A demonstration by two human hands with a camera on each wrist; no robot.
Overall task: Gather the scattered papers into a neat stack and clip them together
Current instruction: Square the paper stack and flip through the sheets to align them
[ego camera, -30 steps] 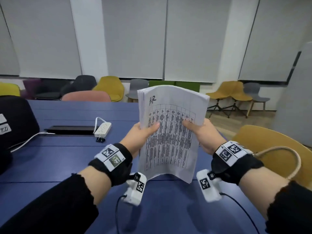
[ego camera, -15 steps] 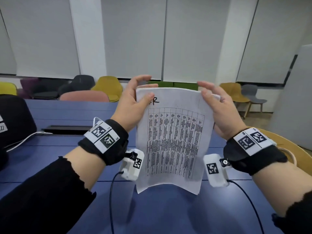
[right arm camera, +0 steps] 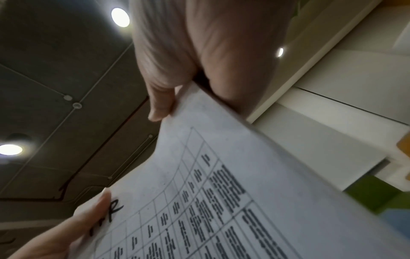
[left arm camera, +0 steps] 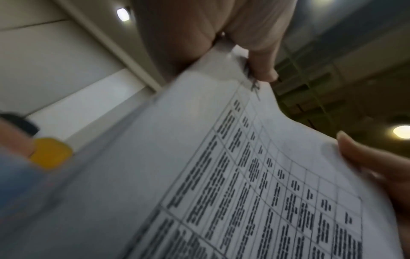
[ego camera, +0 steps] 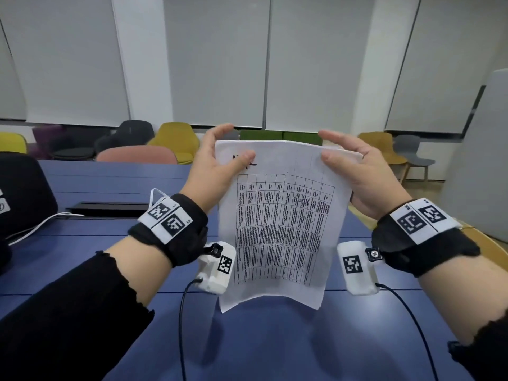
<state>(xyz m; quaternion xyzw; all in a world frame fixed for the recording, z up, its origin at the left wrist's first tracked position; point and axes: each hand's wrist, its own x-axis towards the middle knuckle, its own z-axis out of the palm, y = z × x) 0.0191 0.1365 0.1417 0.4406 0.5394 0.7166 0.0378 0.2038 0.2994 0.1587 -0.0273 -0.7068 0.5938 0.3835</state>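
Observation:
A stack of white printed papers (ego camera: 280, 221) with a table grid and handwriting at the top stands upright over the blue table (ego camera: 82, 257). My left hand (ego camera: 220, 149) pinches its top left corner, with the thumb (ego camera: 244, 158) on the front and the fingers behind. My right hand (ego camera: 346, 155) pinches the top right corner the same way. The lower edge bows just above the table; I cannot tell if it touches. The left wrist view shows the papers (left arm camera: 221, 175) under my left thumb (left arm camera: 264, 68). In the right wrist view the papers (right arm camera: 244, 192) sit under my right thumb (right arm camera: 160, 103).
A black bag (ego camera: 22, 193) and a white cable (ego camera: 41, 226) lie at the table's left. A black cable slot (ego camera: 110, 207) runs across the middle. Coloured chairs (ego camera: 176, 141) line the far side, and a yellow chair (ego camera: 492, 246) stands close at the right.
Both hands have slid from the stack's sides up to its top corners. The stack has turned straighter toward me and now hangs by its top edge.

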